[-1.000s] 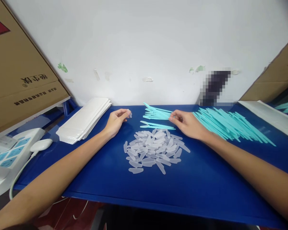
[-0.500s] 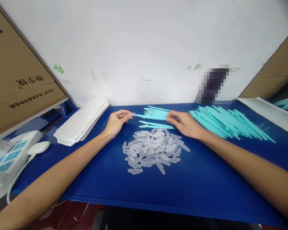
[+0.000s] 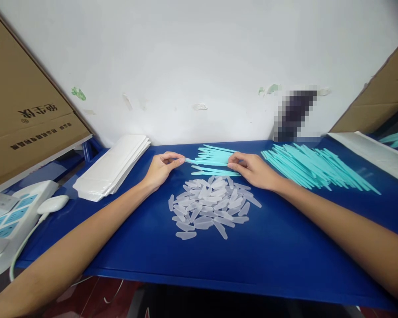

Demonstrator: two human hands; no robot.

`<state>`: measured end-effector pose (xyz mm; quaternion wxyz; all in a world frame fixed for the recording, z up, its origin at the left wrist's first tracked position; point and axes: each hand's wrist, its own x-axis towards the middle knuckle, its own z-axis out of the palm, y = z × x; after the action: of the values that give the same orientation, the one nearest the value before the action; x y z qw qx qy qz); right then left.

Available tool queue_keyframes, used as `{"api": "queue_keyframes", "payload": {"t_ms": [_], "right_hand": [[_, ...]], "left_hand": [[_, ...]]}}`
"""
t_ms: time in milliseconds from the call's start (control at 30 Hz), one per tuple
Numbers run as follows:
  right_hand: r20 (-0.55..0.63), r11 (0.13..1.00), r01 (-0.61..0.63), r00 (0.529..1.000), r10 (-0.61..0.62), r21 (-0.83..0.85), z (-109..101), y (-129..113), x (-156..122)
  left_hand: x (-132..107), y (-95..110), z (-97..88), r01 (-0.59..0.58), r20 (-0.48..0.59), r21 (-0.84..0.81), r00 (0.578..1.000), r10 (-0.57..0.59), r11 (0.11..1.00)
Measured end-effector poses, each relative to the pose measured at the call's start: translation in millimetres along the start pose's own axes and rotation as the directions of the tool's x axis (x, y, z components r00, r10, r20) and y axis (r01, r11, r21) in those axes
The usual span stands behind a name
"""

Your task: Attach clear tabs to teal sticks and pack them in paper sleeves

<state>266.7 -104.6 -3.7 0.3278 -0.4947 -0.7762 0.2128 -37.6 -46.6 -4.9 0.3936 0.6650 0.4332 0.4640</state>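
Note:
My right hand [image 3: 252, 170] is closed around the handle end of a turquoise eyebrow razor [image 3: 204, 163], held level and pointing left. At the razor's other end, the fingertips of my left hand [image 3: 161, 170] pinch a small translucent blade cover [image 3: 186, 159]. The cover meets the blade end; how far it sits over it I cannot tell. Just behind and below the held razor lie more turquoise razors [image 3: 215, 153], partly hidden by my right hand. In front of both hands is a loose heap of translucent covers [image 3: 212, 203].
A large pile of turquoise razors [image 3: 318, 168] lies to the right on the blue table [image 3: 239, 260]. White flat sleeves [image 3: 114, 165] are stacked at left, near a power strip [image 3: 23, 212] with a white plug. Cardboard boxes [image 3: 26, 88] flank the table before a white wall.
My left fingertips and the razor's blade end have come together. Less of the cover sticks out from my left fingers now. The view has shifted slightly; the heaps look the same.

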Motion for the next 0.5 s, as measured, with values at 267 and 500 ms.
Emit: {"api": "queue_keyframes", "payload": {"t_ms": [267,500], "right_hand": [[-0.097,0.991,-0.06,0.993,0.072,0.122,-1.2,3.0,3.0],[-0.133,0.982,-0.17,0.975,0.18,0.084,1.1,-0.9,5.2]], "left_hand": [[-1.7,0.9,7.8,-0.118,0.179,0.264,0.981,0.071,0.957],[-4.0,3.2,8.5,-0.252,0.273,0.434,0.952,0.14,0.865]]}}
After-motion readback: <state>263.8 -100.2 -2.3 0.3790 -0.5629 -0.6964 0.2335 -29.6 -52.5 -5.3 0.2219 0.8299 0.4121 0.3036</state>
